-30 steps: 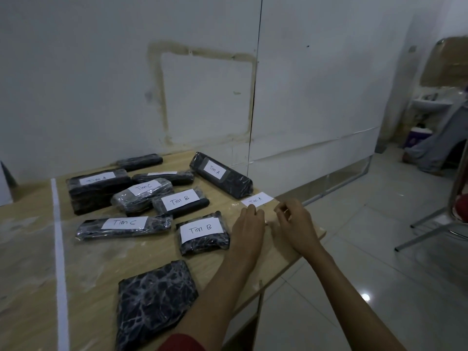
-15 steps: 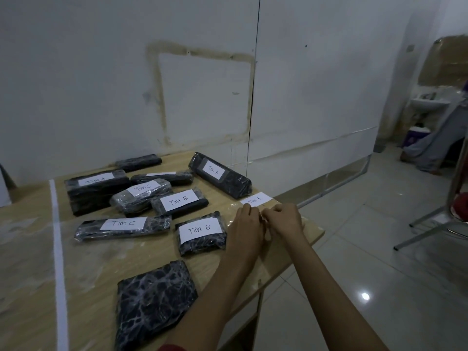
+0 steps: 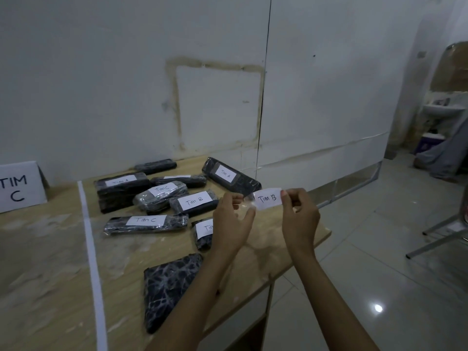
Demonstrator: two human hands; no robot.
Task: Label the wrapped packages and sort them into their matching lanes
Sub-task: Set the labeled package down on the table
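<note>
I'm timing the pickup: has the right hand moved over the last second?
Yes: the right hand has lifted off the table edge, up toward the Tim A package, pinching a Tim B label.

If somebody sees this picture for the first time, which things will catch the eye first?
First comes the white label reading Tim B, pinched at its ends by the left hand and right hand above the table. Behind it, dark wrapped packages marked Tim A, B and C cluster right of a white tape line. One unlabelled package lies at the near edge.
</note>
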